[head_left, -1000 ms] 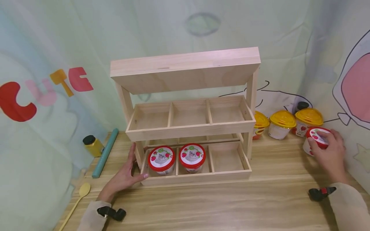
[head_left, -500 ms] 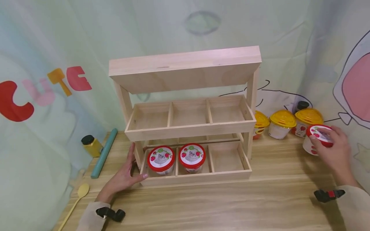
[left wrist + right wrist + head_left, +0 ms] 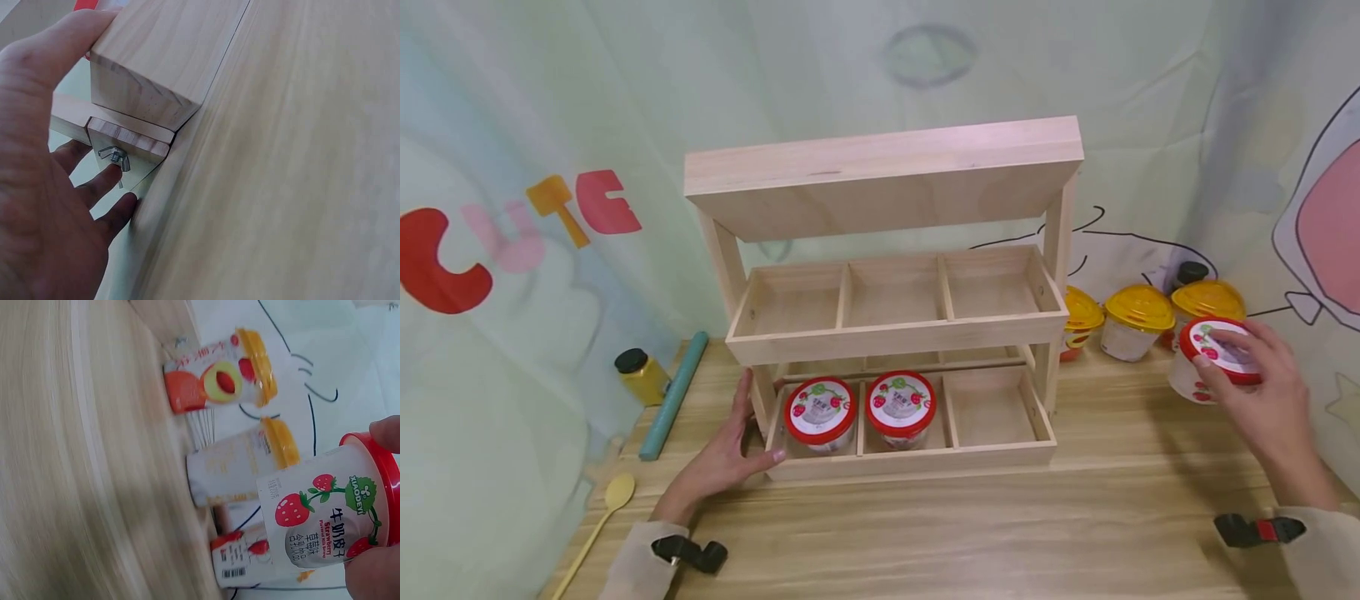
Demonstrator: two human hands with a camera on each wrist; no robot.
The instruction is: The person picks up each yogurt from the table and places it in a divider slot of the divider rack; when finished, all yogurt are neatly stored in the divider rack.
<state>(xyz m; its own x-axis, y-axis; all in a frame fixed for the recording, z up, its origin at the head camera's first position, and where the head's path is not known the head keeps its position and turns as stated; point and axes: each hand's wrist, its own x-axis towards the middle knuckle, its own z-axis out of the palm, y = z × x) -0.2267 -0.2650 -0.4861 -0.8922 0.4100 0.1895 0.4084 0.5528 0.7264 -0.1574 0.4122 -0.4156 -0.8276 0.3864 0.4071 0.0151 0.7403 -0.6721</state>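
Lighting: bright, even, diffuse; shadows soft, darkest under the wooden rack (image 3: 880, 333) shelves. Head view: sharp at centre, edges bowed by wide-angle distortion, corners slightly soft. Left wrist view: close surfaces blurred, lower left washed out. Right wrist view: left half smeared, right side fairly crisp.

Cartoon-printed cloth backdrop (image 3: 512, 125) behind wooden table (image 3: 1000, 533)

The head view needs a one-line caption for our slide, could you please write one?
Right hand lifts a red-lidded strawberry cup while left hand steadies the wooden rack.
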